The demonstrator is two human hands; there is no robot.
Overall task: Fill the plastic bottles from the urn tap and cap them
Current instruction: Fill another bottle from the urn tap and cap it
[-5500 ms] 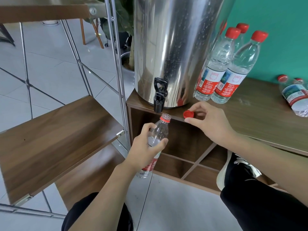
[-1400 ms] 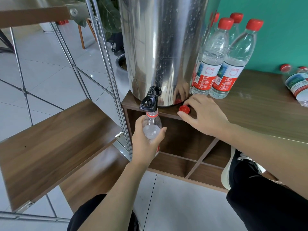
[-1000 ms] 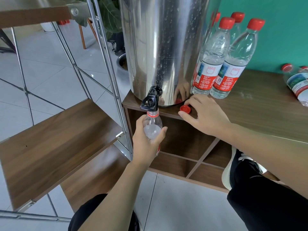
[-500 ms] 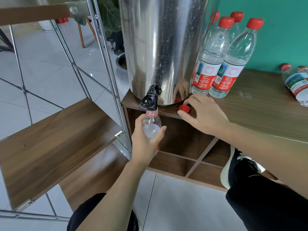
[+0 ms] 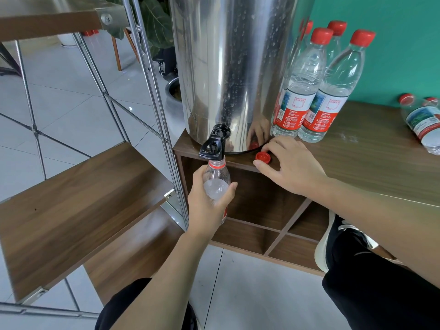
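Note:
A tall steel urn [image 5: 233, 67] stands on the wooden cabinet top [image 5: 371, 167]. Its black tap [image 5: 214, 145] juts over the cabinet's front edge. My left hand [image 5: 209, 203] grips an uncapped clear plastic bottle [image 5: 216, 184] upright, its mouth right under the tap; water shows inside up to the shoulder. My right hand [image 5: 292, 167] rests on the cabinet top, fingers spread around a loose red cap [image 5: 263, 156] lying beside the urn's base; whether it pinches the cap I cannot tell.
Three capped bottles [image 5: 314, 91] stand right of the urn, against a teal wall. Two more capped bottles [image 5: 423, 125] lie on the cabinet's far right. A metal-framed wooden shelf [image 5: 78, 206] stands to the left. Open cubbies [image 5: 269, 210] sit below the cabinet top. My knees are below.
Since 5.5 s ago the bottle has risen to the tap and the cap has come down onto the cabinet top. Over the last second both hands stay still; the water level has risen.

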